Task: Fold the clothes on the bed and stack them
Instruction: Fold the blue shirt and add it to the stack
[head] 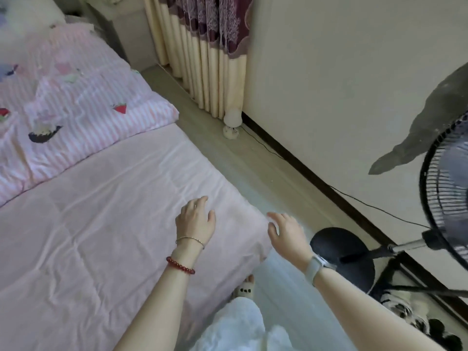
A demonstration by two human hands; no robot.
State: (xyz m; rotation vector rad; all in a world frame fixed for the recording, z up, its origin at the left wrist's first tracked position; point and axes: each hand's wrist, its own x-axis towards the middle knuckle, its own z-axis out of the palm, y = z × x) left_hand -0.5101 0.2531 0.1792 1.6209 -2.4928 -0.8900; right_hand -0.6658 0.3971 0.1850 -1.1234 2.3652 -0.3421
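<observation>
- Left hand (195, 219): fingers spread, palm down, holding nothing, over the pink sheet at the bed (101, 224) corner.
- Right hand (287, 231): fingers loosely apart, empty, at 3 o'clock from the left hand, just past the bed's edge, above the floor (253, 158).
- Clothes to fold: cannot be told apart here; only a striped pink quilt (83, 110) lies at 10 o'clock.
- Standing fan (445, 188): at 3 o'clock, beside the wall.

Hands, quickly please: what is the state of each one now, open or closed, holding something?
Left hand: open, palm down over the pink sheet, holding nothing.
Right hand: open, fingers spread past the bed corner, holding nothing.
</observation>
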